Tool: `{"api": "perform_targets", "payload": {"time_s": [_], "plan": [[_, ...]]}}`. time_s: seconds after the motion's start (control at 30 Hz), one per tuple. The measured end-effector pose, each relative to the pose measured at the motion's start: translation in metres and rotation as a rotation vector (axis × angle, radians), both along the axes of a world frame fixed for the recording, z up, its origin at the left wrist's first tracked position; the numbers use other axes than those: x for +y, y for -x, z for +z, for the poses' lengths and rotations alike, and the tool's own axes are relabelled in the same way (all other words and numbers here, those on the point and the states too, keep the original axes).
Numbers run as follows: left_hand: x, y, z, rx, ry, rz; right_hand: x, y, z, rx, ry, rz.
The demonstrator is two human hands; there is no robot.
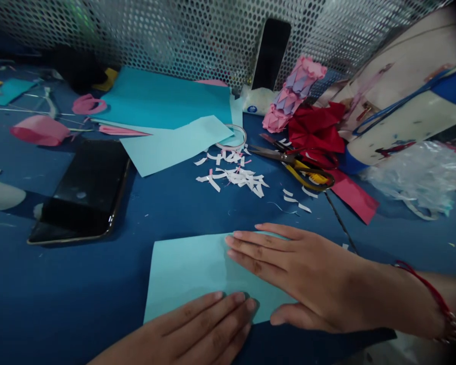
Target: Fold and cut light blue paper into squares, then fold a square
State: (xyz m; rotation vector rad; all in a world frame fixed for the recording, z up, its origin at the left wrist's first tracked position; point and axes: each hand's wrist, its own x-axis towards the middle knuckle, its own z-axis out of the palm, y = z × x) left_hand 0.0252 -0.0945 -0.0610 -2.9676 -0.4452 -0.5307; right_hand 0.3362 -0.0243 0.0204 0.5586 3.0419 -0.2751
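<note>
A light blue sheet of paper lies flat on the blue table near me. My right hand rests flat on its right part, fingers stretched out and pointing left; a red string bracelet circles that wrist. My left hand comes in from the bottom edge, its fingers lying flat on the sheet's lower edge, close under the right hand's fingertips. Neither hand holds anything.
A black phone lies at the left. Behind are larger blue sheets, white paper scraps, a tape ring, yellow-handled scissors, red and pink folded paper pieces, a crumpled plastic bag and a perforated metal wall.
</note>
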Motion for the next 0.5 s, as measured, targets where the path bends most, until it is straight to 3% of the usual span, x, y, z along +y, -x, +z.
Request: {"api": "perform_targets", "payload": {"time_s": [0.1,0.27,0.5], "plan": [[0.003,-0.002,0.002,-0.006,-0.002,-0.013,0.013,0.012,-0.001,-0.016,0.069,0.024],[0.011,-0.006,0.019,0.072,0.052,-0.039,0.031,0.035,0.003,-0.012,0.186,0.089],[0.010,-0.006,0.029,0.055,0.074,-0.061,0.042,0.059,0.006,0.024,0.160,0.148]]}}
